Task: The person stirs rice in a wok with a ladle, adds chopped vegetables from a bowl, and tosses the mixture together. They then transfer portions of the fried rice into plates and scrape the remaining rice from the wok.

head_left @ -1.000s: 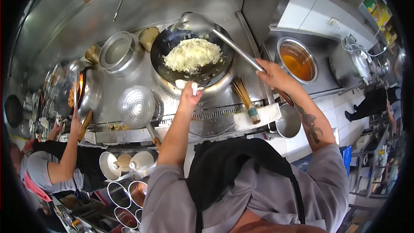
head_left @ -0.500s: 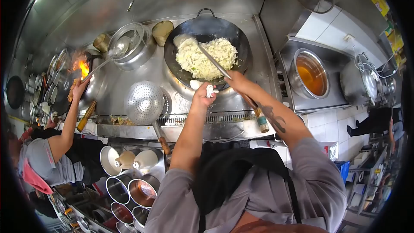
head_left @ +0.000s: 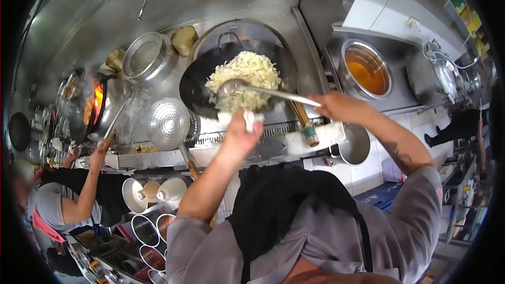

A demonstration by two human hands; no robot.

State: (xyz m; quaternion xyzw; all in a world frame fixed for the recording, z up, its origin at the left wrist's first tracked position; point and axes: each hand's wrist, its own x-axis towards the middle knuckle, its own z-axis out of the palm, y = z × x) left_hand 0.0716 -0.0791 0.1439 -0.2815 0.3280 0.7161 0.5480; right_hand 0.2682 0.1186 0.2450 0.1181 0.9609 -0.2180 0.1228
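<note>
A dark wok (head_left: 194,81) holds a heap of pale fried rice (head_left: 247,71), tilted toward me off its burner ring. My left hand (head_left: 244,131) grips the wok's near edge through a white cloth (head_left: 226,119). Closed around the handle of a metal ladle (head_left: 279,94) is my right hand (head_left: 334,106); the ladle's bowl rests on the near left part of the rice. Whether the cloth covers a wok handle is hidden.
A perforated strainer (head_left: 168,123) lies left of the wok, below a metal pot (head_left: 144,58). A bamboo brush (head_left: 307,129) lies at the front edge. On the right stands a pot of orange liquid (head_left: 365,73). A co-worker (head_left: 79,200) cooks at a flaming wok on the left.
The wok has tipped and come toward me, off the ring. My right hand has moved right and nearer, drawing the ladle to the rice's near side. The co-worker's ladle has moved nearer.
</note>
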